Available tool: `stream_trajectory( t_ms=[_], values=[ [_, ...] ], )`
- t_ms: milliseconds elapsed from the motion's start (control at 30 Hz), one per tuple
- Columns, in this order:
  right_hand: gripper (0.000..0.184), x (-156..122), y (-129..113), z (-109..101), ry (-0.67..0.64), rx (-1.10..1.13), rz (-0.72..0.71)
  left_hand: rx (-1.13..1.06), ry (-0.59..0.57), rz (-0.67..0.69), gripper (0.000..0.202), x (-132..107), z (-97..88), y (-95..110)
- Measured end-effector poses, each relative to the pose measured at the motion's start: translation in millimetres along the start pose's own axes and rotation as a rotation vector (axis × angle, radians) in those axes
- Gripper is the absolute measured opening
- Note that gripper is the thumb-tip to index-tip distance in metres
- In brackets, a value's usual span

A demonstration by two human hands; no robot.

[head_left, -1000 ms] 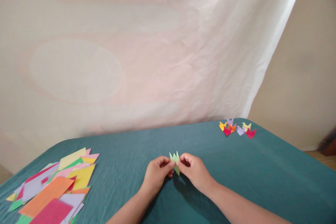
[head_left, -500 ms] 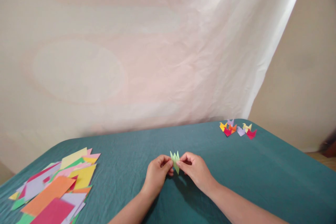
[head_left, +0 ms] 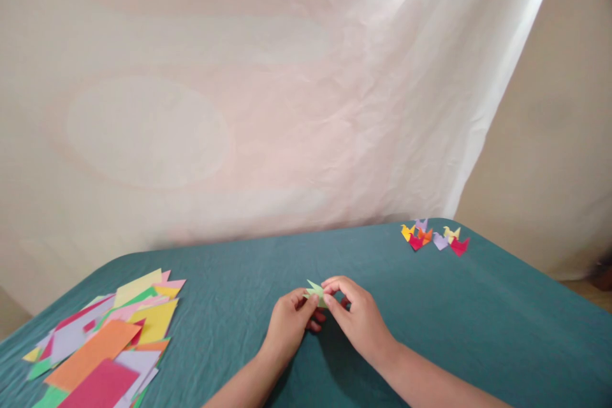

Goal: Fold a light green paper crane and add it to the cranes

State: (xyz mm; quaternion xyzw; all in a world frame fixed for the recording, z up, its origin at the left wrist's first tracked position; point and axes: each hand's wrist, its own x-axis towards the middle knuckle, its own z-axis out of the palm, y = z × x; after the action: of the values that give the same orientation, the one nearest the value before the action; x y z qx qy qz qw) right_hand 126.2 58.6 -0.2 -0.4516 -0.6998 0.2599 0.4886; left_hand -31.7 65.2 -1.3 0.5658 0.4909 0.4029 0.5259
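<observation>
A small light green folded paper (head_left: 317, 294) is held above the middle of the table, its pointed tips aimed up and to the left. My left hand (head_left: 289, 319) pinches its lower left side between thumb and fingers. From the right, my right hand (head_left: 352, 306) grips the paper's right side with thumb and fingertips. Fingers cover part of the paper, so its full shape is hidden.
Loose coloured paper sheets (head_left: 109, 338) lie in an overlapping heap at the left of the green-covered table (head_left: 229, 306). Several small folded paper birds (head_left: 423, 236) are grouped near the far right corner. A pale cloth (head_left: 287, 108) hangs behind the table.
The green paper has turned from points upward to points leaning left. My right hand's fingers have shifted higher on it, and both hands keep hold of it.
</observation>
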Motion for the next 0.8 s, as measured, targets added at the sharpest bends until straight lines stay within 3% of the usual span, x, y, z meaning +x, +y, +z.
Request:
stream_trajectory(
  t_ms=[233,600,700,800],
  values=[
    [0.022,6.4,8.6,-2.2,-0.13,0.053,0.183,0.218,0.005,0.069,0.024,-1.7,-5.0,2.9],
    [0.024,8.2,6.6,-1.4,-0.101,-0.001,0.134,0.093,0.105,0.145,0.013,-0.6,-0.7,4.9],
    [0.024,7.8,12.2,0.2,-0.089,0.111,0.221,-0.033,0.094,0.195,0.024,-0.2,-1.7,6.8],
    [0.024,7.3,20.0,2.7,-0.112,0.272,0.337,-0.053,0.035,0.209,0.016,1.0,-4.4,9.0]
  ],
)
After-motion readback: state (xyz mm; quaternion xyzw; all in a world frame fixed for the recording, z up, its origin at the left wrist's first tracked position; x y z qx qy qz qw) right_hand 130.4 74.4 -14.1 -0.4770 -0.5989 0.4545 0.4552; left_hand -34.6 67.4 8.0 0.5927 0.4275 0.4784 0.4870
